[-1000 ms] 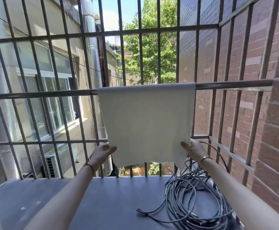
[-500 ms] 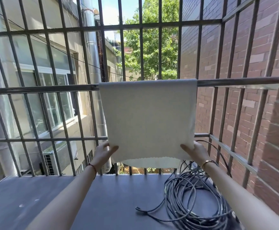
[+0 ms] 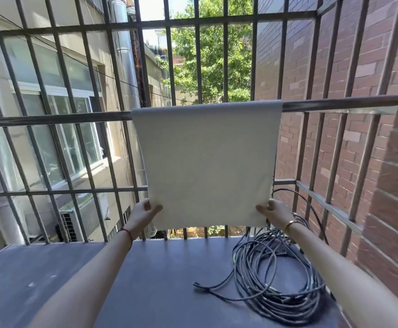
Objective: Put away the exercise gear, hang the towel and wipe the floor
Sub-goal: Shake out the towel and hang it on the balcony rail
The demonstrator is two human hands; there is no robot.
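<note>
Two hands hold the lower corners of the towel (image 3: 205,162), and we start with them. The left hand (image 3: 143,214) pinches the lower left corner: the thumb lies on the front face of the cloth and the other fingers go behind it, where we cannot see them. A red thread (image 3: 127,233) is tied around this wrist. The right hand (image 3: 272,213) pinches the lower right corner in the same way, thumb in front, fingers behind. A thin gold bangle (image 3: 291,225) sits on this wrist.

The pale towel hangs folded over the horizontal rail (image 3: 51,118) of the metal grille (image 3: 199,20), near the middle of the rail, and its front face is flat and smooth. Its bottom edge hangs above the far edge of the dark grey ledge (image 3: 51,280), between the two hands.

On the right part of the ledge lies a coil of grey cable (image 3: 278,287), under the right forearm, with one loose end pointing toward the middle of the ledge. One loop rises behind the right hand, close to the grille.

Beyond the bars we see a brick wall (image 3: 335,79) on the right, a beige building with windows (image 3: 70,138) on the left, an air conditioner unit (image 3: 79,218) below them, and a green tree (image 3: 212,62) in the middle.
</note>
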